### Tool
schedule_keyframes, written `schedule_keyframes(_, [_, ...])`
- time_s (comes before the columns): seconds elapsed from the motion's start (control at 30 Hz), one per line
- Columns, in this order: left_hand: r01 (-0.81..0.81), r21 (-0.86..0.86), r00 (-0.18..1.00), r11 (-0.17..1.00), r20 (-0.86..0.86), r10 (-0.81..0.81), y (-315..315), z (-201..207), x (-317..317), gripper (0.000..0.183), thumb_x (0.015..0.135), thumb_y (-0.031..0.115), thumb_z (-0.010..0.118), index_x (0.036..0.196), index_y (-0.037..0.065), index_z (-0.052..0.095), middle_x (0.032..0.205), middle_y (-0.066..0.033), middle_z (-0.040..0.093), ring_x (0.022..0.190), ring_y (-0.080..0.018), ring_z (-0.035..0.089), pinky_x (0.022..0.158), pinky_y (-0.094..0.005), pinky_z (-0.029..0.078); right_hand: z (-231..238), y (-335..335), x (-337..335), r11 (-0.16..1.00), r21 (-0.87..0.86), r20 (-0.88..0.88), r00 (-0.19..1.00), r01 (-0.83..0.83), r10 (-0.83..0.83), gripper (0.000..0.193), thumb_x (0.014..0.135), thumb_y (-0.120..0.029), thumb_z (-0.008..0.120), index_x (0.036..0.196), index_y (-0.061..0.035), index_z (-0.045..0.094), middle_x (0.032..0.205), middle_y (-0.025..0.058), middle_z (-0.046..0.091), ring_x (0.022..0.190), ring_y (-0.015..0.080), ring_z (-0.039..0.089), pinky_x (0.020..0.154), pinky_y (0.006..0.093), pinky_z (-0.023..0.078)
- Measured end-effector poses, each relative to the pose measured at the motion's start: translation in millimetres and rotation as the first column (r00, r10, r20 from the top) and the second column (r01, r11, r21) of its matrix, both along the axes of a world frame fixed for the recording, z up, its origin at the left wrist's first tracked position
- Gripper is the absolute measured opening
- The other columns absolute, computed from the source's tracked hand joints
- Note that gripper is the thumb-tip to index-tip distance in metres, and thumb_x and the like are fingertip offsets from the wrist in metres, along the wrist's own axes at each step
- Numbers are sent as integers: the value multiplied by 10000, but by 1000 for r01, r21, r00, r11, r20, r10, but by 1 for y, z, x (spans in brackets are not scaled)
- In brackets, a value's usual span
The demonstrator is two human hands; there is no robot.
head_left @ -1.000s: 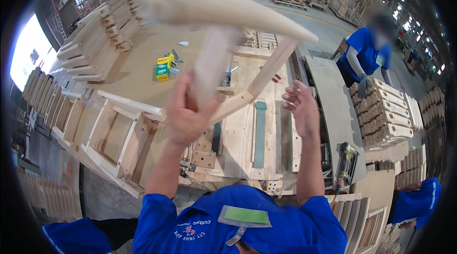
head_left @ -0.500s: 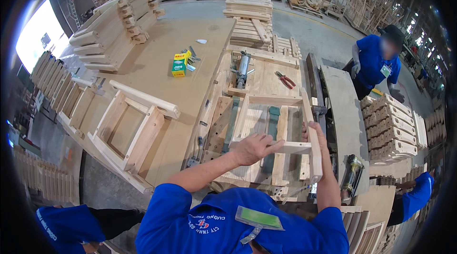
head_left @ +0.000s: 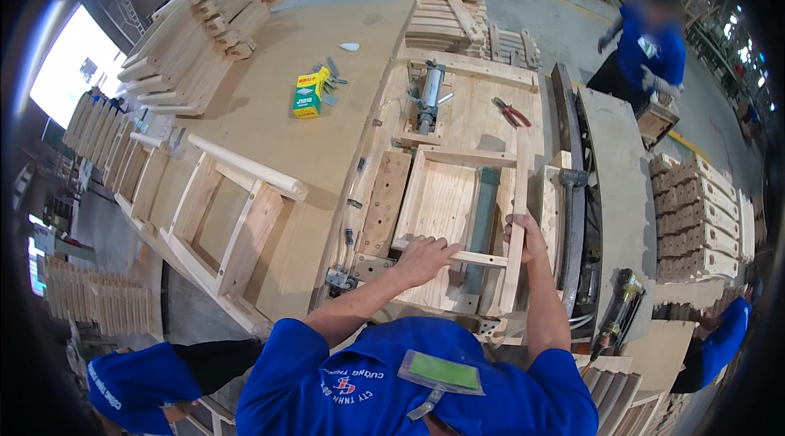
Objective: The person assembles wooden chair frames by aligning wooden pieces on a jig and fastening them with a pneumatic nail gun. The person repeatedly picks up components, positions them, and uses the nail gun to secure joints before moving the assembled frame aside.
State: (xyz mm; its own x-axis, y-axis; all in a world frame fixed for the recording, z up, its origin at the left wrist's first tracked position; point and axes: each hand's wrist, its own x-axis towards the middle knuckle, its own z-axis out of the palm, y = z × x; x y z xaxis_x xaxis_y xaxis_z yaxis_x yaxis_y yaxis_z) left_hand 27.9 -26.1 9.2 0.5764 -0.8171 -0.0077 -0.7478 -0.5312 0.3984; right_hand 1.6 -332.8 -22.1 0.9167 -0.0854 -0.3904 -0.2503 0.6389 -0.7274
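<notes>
A pale wooden rectangular frame (head_left: pixel 472 157) lies on the wooden jig board (head_left: pixel 474 68) in front of me, around a green bar (head_left: pixel 482 211). My left hand (head_left: pixel 427 260) is closed over the left part of its near rail (head_left: pixel 482 259). With my right hand (head_left: pixel 530 237) I grip the long right-hand side piece (head_left: pixel 517 272), my fingers wrapped around it just above the rail's joint. Beyond the frame, a metal air cylinder (head_left: pixel 428 99) is mounted on the board, and red-handled pliers (head_left: pixel 511 113) lie to its right.
A finished-looking wooden frame (head_left: pixel 249 228) and a yellow-green box (head_left: pixel 307 97) with loose staple strips sit on the left table. An air nail gun (head_left: pixel 620 309) lies at right. Stacked wooden parts (head_left: pixel 699 215) stand beyond it. A co-worker (head_left: pixel 650 44) stands far right.
The wooden frame has come down flatter onto the jig, its right side piece shifting left with my right hand. My left hand stays on the near rail. The co-worker has turned and moved.
</notes>
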Motion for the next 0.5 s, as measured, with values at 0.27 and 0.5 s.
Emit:
schedule_keyframes(0.27, [-109,-43,992,993,55,112,-4,-30,-12,326,966,274,724,1247,122,663,1003,-98,676,982,-316,688,842,-453,534,0,1,15,307,-915,-251,965,-262,75,568,924,-302,744,1362,30,600,1166,247,658,1084,423,671,974,477,540])
schedule_keyframes(0.5, [-154,-7,988,988,27,154,6,-29,-27,334,950,295,750,1196,78,680,1014,-119,669,975,-338,682,852,-473,546,-13,3,4,123,-937,-319,945,-326,70,766,948,-351,724,1540,42,436,1350,327,553,1183,478,644,1034,516,529])
